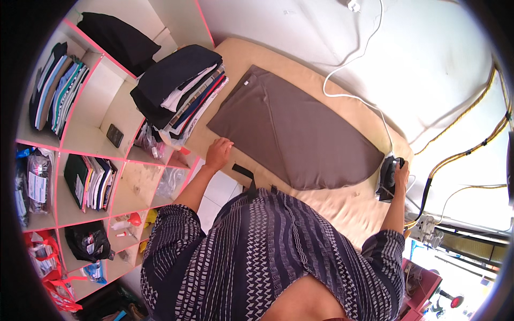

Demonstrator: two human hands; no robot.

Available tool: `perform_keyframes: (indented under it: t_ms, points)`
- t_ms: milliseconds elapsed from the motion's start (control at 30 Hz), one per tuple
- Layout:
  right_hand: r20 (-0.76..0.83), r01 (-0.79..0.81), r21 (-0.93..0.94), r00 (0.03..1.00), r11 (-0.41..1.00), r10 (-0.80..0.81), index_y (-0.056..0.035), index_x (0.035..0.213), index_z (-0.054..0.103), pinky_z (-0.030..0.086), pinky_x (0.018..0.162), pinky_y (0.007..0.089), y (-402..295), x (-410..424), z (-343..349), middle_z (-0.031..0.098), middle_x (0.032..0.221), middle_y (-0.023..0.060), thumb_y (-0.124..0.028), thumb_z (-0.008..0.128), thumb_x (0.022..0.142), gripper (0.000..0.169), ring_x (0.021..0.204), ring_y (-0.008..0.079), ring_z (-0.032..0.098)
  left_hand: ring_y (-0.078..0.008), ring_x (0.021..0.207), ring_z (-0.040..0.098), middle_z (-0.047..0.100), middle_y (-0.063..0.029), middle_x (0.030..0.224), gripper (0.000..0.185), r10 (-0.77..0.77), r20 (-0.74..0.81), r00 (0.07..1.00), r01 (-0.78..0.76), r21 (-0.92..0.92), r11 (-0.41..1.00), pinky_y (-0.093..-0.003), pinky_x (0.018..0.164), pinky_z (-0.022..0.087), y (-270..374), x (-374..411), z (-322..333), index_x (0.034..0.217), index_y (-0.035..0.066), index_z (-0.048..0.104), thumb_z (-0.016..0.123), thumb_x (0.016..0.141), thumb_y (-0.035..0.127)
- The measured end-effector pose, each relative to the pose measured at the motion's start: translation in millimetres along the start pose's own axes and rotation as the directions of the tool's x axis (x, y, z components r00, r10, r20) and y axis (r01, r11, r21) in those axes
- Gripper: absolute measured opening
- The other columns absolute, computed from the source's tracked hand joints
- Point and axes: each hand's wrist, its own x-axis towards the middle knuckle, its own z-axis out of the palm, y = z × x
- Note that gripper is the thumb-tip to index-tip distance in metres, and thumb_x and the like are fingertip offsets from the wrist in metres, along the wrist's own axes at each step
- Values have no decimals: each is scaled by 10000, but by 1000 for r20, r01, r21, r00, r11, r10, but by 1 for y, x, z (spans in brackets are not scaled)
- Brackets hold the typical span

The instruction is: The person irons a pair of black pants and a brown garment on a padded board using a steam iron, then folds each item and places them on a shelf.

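Observation:
A folded brown cloth garment lies spread on the padded, beige-covered ironing table, with a small white tag near its far left corner. My right hand grips the handle of a dark electric iron at the table's right end, just beyond the garment's edge. A white cord rises from the iron. My left hand is at the near left edge of the table, close to the garment, its fingers slightly bent. Nothing shows in it, though the palm side is hidden.
A tall stack of folded clothes stands at the table's left end. Left of it are pink-edged shelves holding clothes, books, bags and a phone. The iron's white cord runs along the wall to a white plug. Bundled cables hang at right.

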Motion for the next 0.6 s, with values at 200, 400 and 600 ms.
perform_keyframes:
  t_ms: [200, 400, 600]
  points:
    - [-69, 334, 213, 942, 918, -327, -28, 1005, 568, 463, 723, 447, -115, -12, -13, 635, 888, 250, -301, 606, 864, 310, 867, 400, 618, -330, 941, 558, 605, -122, 956, 149, -131, -224, 966, 97, -158, 983, -393, 820, 448, -8, 50, -35, 943, 63, 612, 496, 878, 128]
    - [20, 531, 358, 818, 768, -575, -63, 958, 521, 463, 577, 488, -271, -102, 26, 612, 714, 235, -384, 582, 871, 338, 677, 431, 603, -322, 1068, 510, 569, -134, 1096, 250, -260, -214, 942, 244, -100, 965, -395, 918, 411, -18, 142, -37, 1074, 57, 570, 575, 846, 159]
    - [188, 638, 355, 668, 683, -721, -84, 945, 450, 479, 554, 505, -354, -185, 73, 605, 669, 224, -384, 576, 868, 335, 640, 424, 607, -295, 1194, 434, 546, -81, 1175, 361, -463, -110, 880, 469, 41, 882, -472, 974, 353, 32, 201, -45, 1140, 114, 552, 638, 821, 258]
